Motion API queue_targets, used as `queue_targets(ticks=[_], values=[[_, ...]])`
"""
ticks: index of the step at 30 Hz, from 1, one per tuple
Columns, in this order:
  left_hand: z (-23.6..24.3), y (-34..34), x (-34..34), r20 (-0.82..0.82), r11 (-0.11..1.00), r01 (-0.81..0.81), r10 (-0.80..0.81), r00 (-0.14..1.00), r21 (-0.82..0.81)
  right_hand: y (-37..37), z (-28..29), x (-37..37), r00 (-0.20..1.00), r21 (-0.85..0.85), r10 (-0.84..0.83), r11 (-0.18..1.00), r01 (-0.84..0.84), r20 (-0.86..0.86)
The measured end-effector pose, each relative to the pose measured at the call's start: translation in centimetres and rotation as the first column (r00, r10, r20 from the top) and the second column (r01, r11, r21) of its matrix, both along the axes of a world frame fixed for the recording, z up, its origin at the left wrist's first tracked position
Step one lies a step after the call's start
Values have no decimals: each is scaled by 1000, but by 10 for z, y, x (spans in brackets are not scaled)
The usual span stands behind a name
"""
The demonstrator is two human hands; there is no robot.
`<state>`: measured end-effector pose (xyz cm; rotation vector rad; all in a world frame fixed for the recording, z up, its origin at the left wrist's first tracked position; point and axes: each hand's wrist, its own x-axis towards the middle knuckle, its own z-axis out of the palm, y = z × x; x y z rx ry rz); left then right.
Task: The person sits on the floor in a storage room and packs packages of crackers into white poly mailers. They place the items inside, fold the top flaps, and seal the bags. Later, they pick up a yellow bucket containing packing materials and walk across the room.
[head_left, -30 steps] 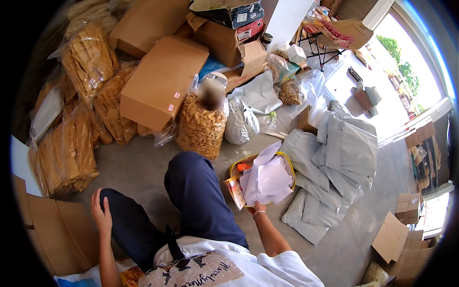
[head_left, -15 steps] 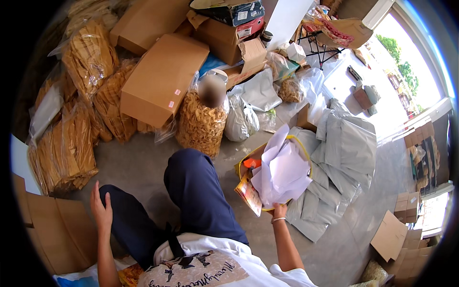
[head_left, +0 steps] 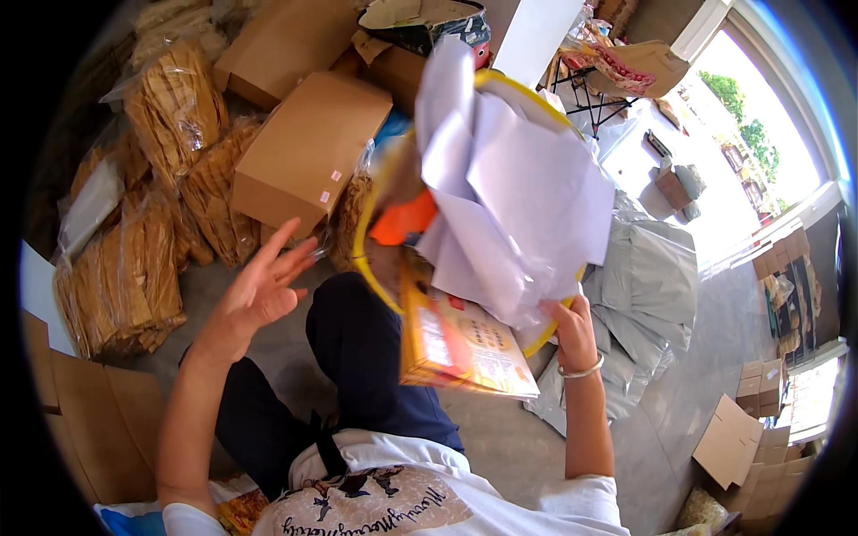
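Observation:
My right hand [head_left: 576, 332] grips the near right rim of a round, yellow-rimmed bin [head_left: 361, 255], raised in front of my knees and tilted so its mouth faces me. Crumpled white paper sheets [head_left: 545, 201] fill most of it and stick up past the rim. Beside them lies a bright orange piece [head_left: 404, 221]. A yellow and white printed packet [head_left: 478, 344] juts out over the near edge. To the left of the bin, my left hand [head_left: 259, 290] is raised with fingers spread, touching nothing. The bin's lower body is hidden.
A closed cardboard box [head_left: 308, 147] stands ahead, with clear bags of brown strips [head_left: 179, 112] on its left. Grey plastic sacks [head_left: 643, 277] lie on the floor to the right. More cardboard [head_left: 112, 429] is at my left side. A folding stool [head_left: 594, 98] stands far right.
The bin has come up off the floor area toward me and to the left, in my right hand. My left hand has lifted from beside my knee and moved right, toward the bin.

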<state>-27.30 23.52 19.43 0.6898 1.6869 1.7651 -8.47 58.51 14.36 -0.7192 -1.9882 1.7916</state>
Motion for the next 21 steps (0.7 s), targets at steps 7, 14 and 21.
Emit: queue_targets(ticks=[7,14,21], values=[[11,-70,-18,194,980,-199,191,962,24,-64,49,-95,919,146,385,917,-370,-87],[-47,-186,-4,440,878,-476,442,782,-36,-151,49,-153,737,244,649,696,-675,187],[-109,-206,29,543,686,-724,581,606,73,-198,6,-179,776,610,598,543,-577,202]])
